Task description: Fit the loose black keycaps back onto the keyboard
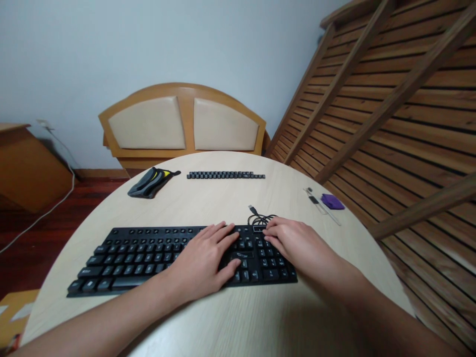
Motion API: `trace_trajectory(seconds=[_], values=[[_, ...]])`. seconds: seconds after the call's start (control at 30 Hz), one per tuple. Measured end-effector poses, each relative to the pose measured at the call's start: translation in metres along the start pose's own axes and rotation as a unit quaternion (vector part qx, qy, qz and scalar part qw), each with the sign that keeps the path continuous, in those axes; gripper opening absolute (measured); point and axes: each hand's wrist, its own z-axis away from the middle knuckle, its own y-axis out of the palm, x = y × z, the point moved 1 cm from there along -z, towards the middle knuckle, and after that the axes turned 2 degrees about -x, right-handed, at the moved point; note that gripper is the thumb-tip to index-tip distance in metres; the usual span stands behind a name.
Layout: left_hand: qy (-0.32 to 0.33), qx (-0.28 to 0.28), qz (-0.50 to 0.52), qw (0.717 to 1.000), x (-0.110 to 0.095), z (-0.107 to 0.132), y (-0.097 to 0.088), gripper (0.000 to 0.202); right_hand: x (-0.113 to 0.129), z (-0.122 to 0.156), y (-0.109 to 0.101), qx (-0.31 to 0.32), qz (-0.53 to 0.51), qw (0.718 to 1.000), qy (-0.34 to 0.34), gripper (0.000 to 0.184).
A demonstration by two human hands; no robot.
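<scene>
A black keyboard [137, 265] lies across the round table in front of me. Its top two rows on the left look like bare key mounts without caps. My left hand [208, 253] rests over the keyboard's right-middle part, fingers spread and thumb apart. At the upper right, above the number pad, my right hand [292, 240] has thumb and fingertips pinched together; whatever is between them is hidden. Behind the keyboard a coiled USB cable [258, 217] lies close to my right fingers. Loose black keycaps [225, 175] stand in neat rows farther back.
On the pale round table [178, 198] lie grey-black gloves [150, 183] with yellow parts at the back left. A purple cloth [332, 202] and thin tools [322, 204] are at the right. Beyond stand a wooden headboard [189, 124] and a leaning slatted frame [394, 124].
</scene>
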Motion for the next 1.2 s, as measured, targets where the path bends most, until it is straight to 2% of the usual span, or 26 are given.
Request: trace_trajectory(seconds=[0.1,0.2,0.37,0.5,0.6,0.73,0.9,1.03,1.2], values=[[0.006,0.001,0.004,1.000,0.000,0.000,0.003,0.054,-0.005,-0.002,-0.003,-0.005,0.002,1.000,0.007,0.021],[0.006,-0.005,0.009,1.000,0.000,0.000,0.005,0.051,-0.018,-0.014,-0.002,-0.041,-0.003,0.999,0.029,0.026],[0.009,-0.007,0.007,1.000,0.000,-0.001,0.005,0.050,-0.064,-0.063,0.010,-0.084,0.014,0.988,0.129,0.031],[0.009,0.003,0.001,1.000,0.000,-0.002,0.004,0.051,-0.101,-0.105,0.021,-0.093,0.030,0.978,0.185,0.040],[0.009,0.007,0.003,1.000,0.001,-0.002,0.004,0.050,-0.118,-0.128,0.026,-0.094,0.043,0.972,0.208,0.047],[0.010,0.003,0.008,1.000,0.002,-0.001,0.004,0.050,-0.126,-0.149,0.029,-0.094,0.055,0.972,0.206,0.053],[0.012,0.003,0.010,1.000,0.003,-0.001,0.004,0.051,-0.128,-0.162,0.034,-0.104,0.068,0.971,0.206,0.047],[0.008,0.011,0.007,1.000,0.002,-0.001,0.003,0.051,-0.127,-0.161,0.036,-0.110,0.070,0.969,0.209,0.039],[0.005,0.016,0.002,1.000,0.002,-0.001,0.003,0.051,-0.121,-0.144,0.035,-0.112,0.061,0.970,0.208,0.030]])
